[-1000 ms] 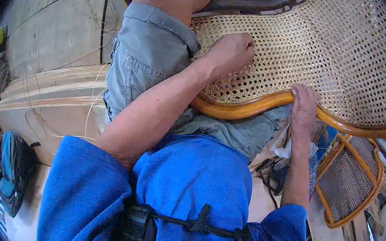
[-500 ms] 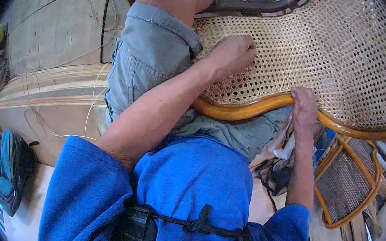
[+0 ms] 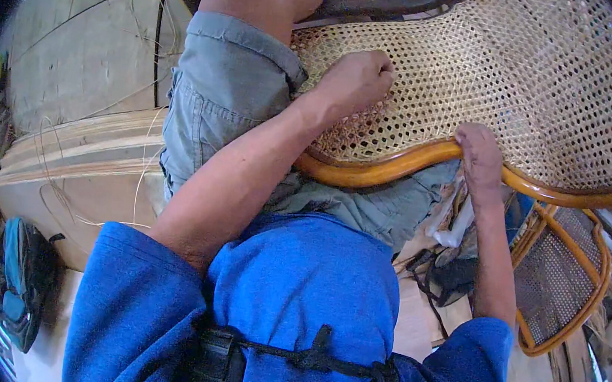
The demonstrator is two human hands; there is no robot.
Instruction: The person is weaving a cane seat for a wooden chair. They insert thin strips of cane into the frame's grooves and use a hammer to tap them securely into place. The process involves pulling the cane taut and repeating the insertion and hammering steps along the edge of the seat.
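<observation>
Across my lap lies a woven cane panel (image 3: 439,78) with an open hexagonal mesh, edged by a curved, glossy orange-brown rattan rim (image 3: 368,175). My left hand (image 3: 358,80) rests closed on the weave near its left part. Its fingers are curled under, so whatever they may pinch is hidden. Farther right, my right hand (image 3: 480,159) is wrapped over the rim, fingertips at the edge of the weave.
Dark curved poles (image 3: 387,10) run behind the panel. At right stands another rattan frame with mesh (image 3: 563,288). A stack of thin wooden sheets (image 3: 84,151) and loose cane strands lie at left, above a black and teal backpack (image 3: 22,287).
The whole view has turned slightly, shifting the panel and both hands a little left in the picture. Both hands keep nearly the same places on the panel and rim.
</observation>
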